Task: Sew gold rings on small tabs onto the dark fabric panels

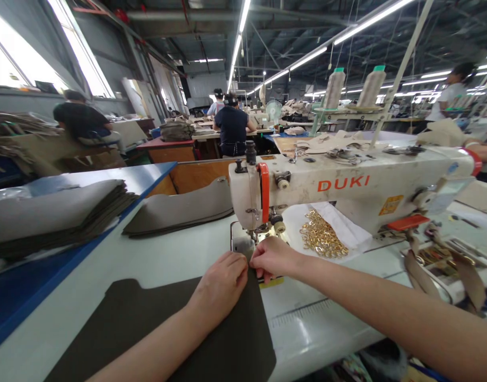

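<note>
A dark grey-brown fabric panel (156, 310) lies flat on the sewing table, its far corner reaching the needle area of a white sewing machine (299, 180). My left hand (224, 278) has its fingers curled together at that corner, pinching the panel's edge. Just to its right, my right hand (273, 257) is closed in a pinch in front of the presser foot, its fingertips close to my left hand's. Whatever small thing lies between the right fingertips is hidden. The needle and foot are partly covered by my right hand.
Gold metal rings (323, 233) lie heaped on a white cloth under the machine arm. Stacked panels (183, 207) sit behind left, with another stack (52, 212) on a blue-edged table. Fabric straps (422, 270) hang by a parts tray at right. Several people work farther back.
</note>
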Demonstrator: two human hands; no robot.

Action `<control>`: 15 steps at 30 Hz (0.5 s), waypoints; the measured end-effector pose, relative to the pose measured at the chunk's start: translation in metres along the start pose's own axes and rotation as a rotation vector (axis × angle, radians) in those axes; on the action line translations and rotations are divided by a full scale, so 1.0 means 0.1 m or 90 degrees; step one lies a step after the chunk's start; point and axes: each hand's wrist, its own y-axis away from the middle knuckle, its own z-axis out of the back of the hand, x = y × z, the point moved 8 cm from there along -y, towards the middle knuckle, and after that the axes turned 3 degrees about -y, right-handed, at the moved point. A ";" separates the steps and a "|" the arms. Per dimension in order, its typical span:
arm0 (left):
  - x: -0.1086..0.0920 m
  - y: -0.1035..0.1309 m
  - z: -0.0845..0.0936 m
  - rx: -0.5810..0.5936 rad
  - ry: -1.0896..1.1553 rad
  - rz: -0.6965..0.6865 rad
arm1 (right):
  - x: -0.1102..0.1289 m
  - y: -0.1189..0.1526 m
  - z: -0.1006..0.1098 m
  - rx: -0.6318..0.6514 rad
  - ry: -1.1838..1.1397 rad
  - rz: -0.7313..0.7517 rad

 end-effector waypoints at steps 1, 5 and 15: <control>0.01 0.00 0.00 0.002 0.004 0.003 | 0.02 0.03 0.04 -0.028 0.032 0.025; 0.03 0.00 0.01 -0.006 0.027 0.015 | 0.06 0.23 0.12 -0.110 0.144 0.154; 0.07 0.03 -0.01 -0.031 0.057 0.038 | 0.15 0.50 -0.05 -0.166 0.367 0.405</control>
